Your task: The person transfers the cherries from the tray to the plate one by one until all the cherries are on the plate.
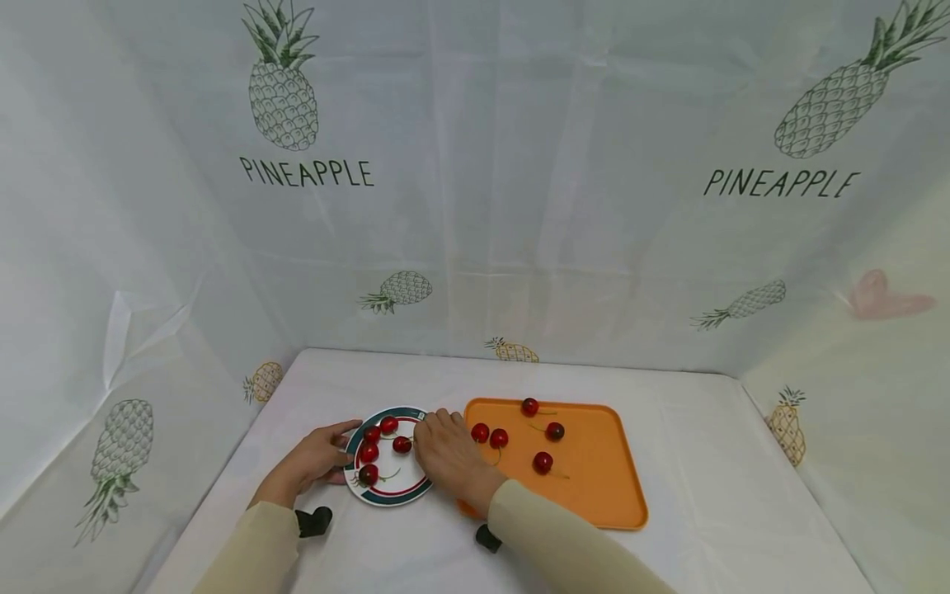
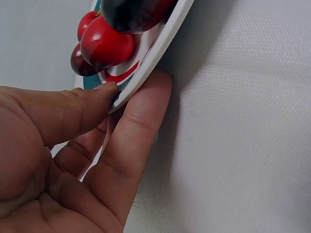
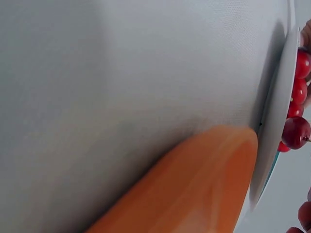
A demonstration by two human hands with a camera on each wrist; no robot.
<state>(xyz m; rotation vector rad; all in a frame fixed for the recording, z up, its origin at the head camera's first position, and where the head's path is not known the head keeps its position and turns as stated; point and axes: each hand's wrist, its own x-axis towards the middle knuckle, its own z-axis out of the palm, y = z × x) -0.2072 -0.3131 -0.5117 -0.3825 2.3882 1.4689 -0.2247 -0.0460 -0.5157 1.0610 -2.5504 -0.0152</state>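
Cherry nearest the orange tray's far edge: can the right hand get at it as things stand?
Likely yes: the cherry lies uncovered on the orange tray, and the right hand is close by, at the right side of the plate. Whether that hand holds something is hidden.

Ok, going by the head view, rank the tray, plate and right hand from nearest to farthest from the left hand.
1. Plate: its left rim is pinched by the left hand.
2. Right hand: over at the plate's right edge.
3. Tray: farthest, right of the plate.
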